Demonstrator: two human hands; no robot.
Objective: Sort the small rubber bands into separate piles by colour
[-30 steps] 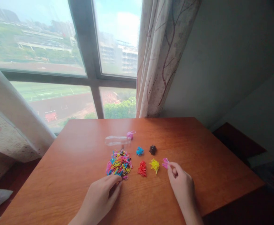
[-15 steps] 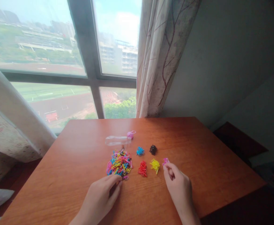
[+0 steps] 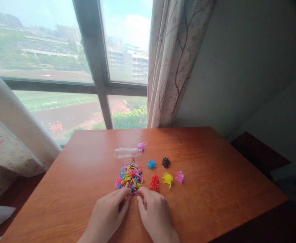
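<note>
A mixed heap of small coloured rubber bands (image 3: pixel 129 176) lies on the table in front of me. My left hand (image 3: pixel 111 209) is at its near edge, thumb and forefinger pinched together; what is between them is hidden. From the other side my right hand (image 3: pixel 154 206) meets the same edge, its fingertips closed at a pink rubber band (image 3: pixel 135 193). Right of the heap are single-colour piles: red bands (image 3: pixel 154 183), yellow bands (image 3: pixel 167 180), pink bands (image 3: pixel 180 177), blue bands (image 3: pixel 151 164) and black bands (image 3: pixel 165 162).
A clear plastic bottle (image 3: pixel 127 153) lies on its side behind the heap, next to a pink cap (image 3: pixel 141 146) with a loop. The wooden table (image 3: pixel 87 158) reaches back to a window (image 3: pixel 122 108) with curtains (image 3: pixel 166 67).
My right hand has moved left from the pink pile to the near edge of the mixed heap, leaving the pink pile in full view. My left hand has stayed nearly still.
</note>
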